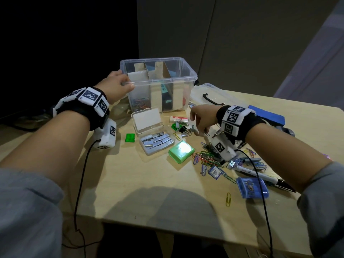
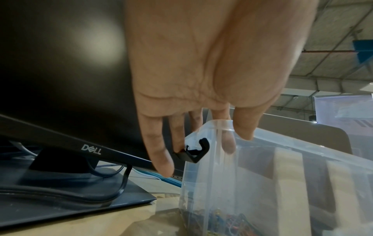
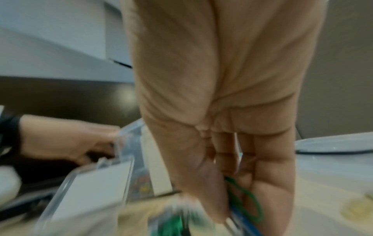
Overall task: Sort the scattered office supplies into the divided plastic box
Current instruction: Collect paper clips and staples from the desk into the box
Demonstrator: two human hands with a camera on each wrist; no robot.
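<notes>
Pinching blurred paper clips (image 3: pixel 245 201), fingers (image 3: pixel 203 183) half-hidden

1 clear divided box (image 1: pixel 184 71), 3 compartments. 1 open staple case (image 1: pixel 154 135). 2 green cases: big (image 1: pixel 181 151), small (image 1: pixel 130 137). 1 blue case (image 1: pixel 253 187). 1 pen (image 1: pixel 260 175). 1 lone yellow clip (image 1: pixel 228 199) at 6 o'clock. Loose paperclips (image 1: pixel 206 159): too many to count.

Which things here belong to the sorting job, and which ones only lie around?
Job: divided plastic box, paper clips, binder clips, staple case, green box, blue box, pen.

Lying about: monitor, box lid, cables.
</notes>
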